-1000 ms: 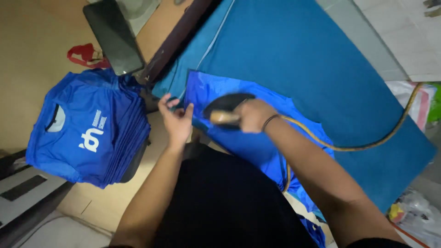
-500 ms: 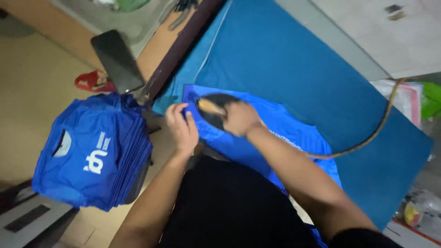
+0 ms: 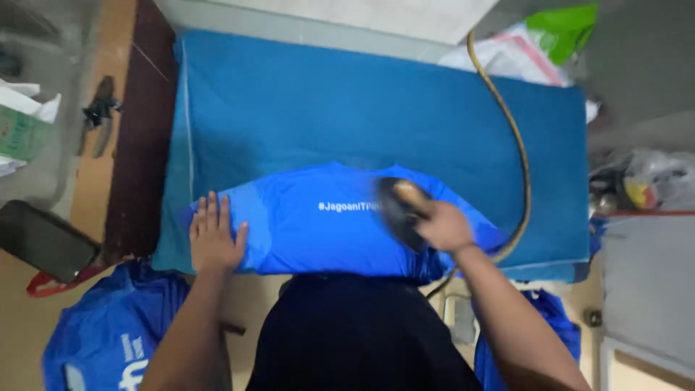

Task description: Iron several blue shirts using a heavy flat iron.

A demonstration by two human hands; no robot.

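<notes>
Right now a bright blue shirt [image 3: 318, 228] lies spread flat across the near edge of a teal padded ironing surface [image 3: 362, 108], its white printed line of text facing up and its lower hem hanging toward the person's body. The right hand [image 3: 443, 226] is wrapped around the handle of a dark clothes iron [image 3: 397, 210], which sits on the right part of the shirt, just past the end of the print; the iron is blurred, so its exact tilt cannot be read. The left hand [image 3: 213, 239] is pressed flat, fingers apart, on the shirt's left end, pinning the cloth down. The two hands are well apart, one at each end of the garment.

Judging by how things lie, the pressing of this shirt looks to be midway: the cloth between the hands appears smooth, while the far right sleeve area and the edges under the hands are not clearly finished. A brownish cord [image 3: 517, 145] curves from the iron's side up across the padding toward the far edge.

Further out, a heap of blue shirts [image 3: 108, 340] with white printing sits low at the left by the person's elbow, and more blue cloth [image 3: 557, 326] shows at the lower right. Whether either heap is pressed or waiting cannot be told. A dark phone-like slab [image 3: 43, 240] lies at the left edge.
</notes>
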